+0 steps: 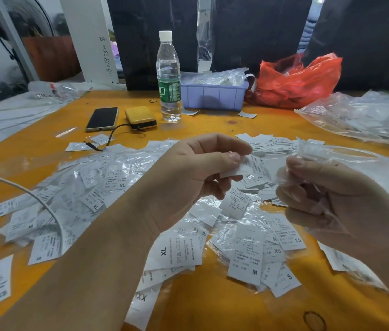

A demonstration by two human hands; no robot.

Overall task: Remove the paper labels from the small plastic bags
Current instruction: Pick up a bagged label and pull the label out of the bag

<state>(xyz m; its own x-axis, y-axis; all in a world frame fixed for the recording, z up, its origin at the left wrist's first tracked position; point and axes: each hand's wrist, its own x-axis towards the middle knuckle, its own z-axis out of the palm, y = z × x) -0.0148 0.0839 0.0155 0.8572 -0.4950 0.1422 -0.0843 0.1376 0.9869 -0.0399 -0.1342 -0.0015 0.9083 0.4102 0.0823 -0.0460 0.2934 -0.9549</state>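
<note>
Bagged labels (88, 187) lie heaped across the orange bench (212, 304). Above them, the left hand (196, 177) pinches a paper label (248, 167) between thumb and forefinger, while the right hand (327, 199) curls around a crumpled clear plastic bag (313, 151) just beside it.

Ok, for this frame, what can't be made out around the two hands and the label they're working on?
Head view only:
- Print on the label pinched by the left hand: blurred, partly under the thumb.
- Whether the label is fully out of the plastic bag held by the right hand: clear film blends with the pile.
- Right hand's fingertips: curled behind crumpled film.
- Purple tray contents: covered by plastic.
</note>
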